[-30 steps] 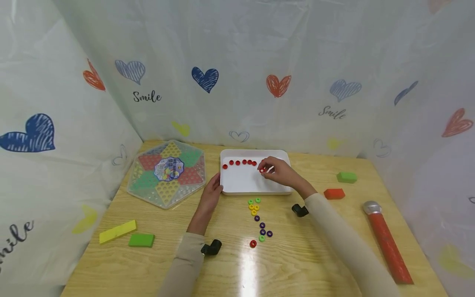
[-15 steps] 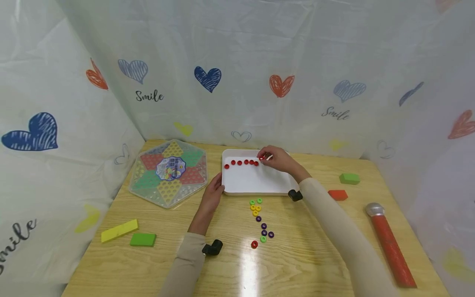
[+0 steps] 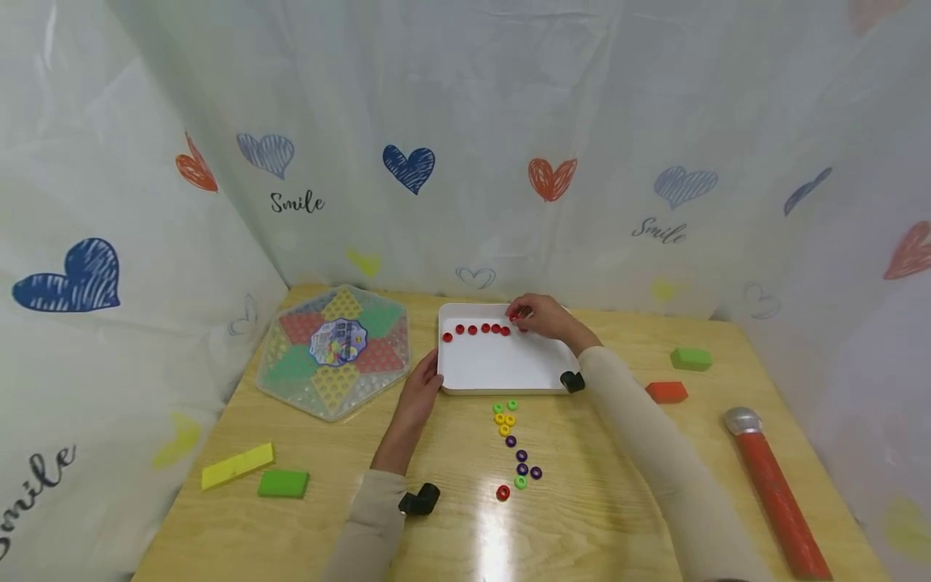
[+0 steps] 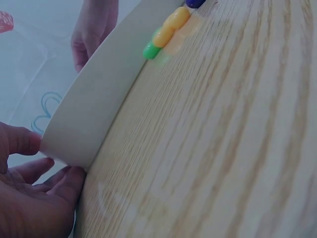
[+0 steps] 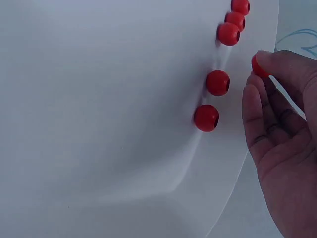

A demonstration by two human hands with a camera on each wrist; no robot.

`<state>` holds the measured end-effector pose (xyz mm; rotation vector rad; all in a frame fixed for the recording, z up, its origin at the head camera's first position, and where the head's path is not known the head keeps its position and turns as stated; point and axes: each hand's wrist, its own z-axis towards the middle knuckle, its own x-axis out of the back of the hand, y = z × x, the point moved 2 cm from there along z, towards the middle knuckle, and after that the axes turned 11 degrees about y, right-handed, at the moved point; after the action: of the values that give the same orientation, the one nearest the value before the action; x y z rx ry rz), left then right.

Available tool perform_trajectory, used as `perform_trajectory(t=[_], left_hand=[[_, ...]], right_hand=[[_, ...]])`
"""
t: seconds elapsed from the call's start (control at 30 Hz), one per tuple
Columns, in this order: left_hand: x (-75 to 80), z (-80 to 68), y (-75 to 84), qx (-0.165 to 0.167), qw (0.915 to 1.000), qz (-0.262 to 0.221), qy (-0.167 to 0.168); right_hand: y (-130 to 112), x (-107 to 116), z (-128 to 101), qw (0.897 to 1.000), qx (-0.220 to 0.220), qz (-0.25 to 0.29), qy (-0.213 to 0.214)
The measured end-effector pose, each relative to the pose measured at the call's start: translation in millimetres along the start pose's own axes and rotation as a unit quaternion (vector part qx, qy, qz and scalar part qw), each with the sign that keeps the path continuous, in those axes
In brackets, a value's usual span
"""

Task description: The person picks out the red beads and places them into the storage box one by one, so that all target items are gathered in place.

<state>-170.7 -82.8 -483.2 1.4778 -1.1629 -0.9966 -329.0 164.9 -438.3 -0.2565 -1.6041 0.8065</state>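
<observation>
A white tray (image 3: 502, 364) lies on the table, with a row of red beads (image 3: 473, 330) along its far side. My left hand (image 3: 420, 392) holds the tray at its left end near the front corner; in the left wrist view the thumb is at the rim and curled fingers meet the outer wall. Over the tray's far wall, my right hand (image 3: 545, 318) pinches a red bead (image 5: 258, 68) between thumb and fingertips. Other red beads (image 5: 218, 83) lie just inside that wall beside the fingers. In the head view the right hand partly hides the row's right end.
Green, yellow (image 3: 505, 431) and purple beads (image 3: 522, 456) and a red bead (image 3: 503, 493) lie in front of the tray. A Chinese checkers board (image 3: 334, 352) is left. Blocks (image 3: 284, 484) lie at both sides; a red toy microphone (image 3: 781, 493) is right.
My right hand has moved with the pinched red bead from over the tray's inside to its far wall, right of the row. The left hand stays on the tray. The head view has shifted slightly.
</observation>
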Motion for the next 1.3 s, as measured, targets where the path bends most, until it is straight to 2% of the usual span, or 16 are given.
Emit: perform_trajectory(t=[0.23,0.5,0.87,1.07,1.3], left_hand=[[0.9,-1.8,-1.5,-0.008,0.9999,0.005,-0.007],[0.2,-2.9,1.3,-0.004,1.0000,0.000,-0.005],[-0.3,-3.4,-1.0,-0.013,0.9999,-0.001,-0.003],[0.9,-2.6,-5.7,-0.014,0.9999,0.002,-0.009],[1.6,1.9,-5.0,-0.016,0.9998,0.005,-0.010]], right_hand=[[1.3,-2.7,-1.8,1.000,-0.014,0.003,-0.011],[4.2,-6.2,3.2,0.998,-0.006,-0.045,-0.037],[-1.8,-5.4,-1.1,0.997,0.003,-0.061,-0.052],[-11.9,2.7,-11.2,0.994,0.058,-0.081,-0.035],[-43.1,8.6,-41.7,0.989,0.136,-0.055,-0.021]])
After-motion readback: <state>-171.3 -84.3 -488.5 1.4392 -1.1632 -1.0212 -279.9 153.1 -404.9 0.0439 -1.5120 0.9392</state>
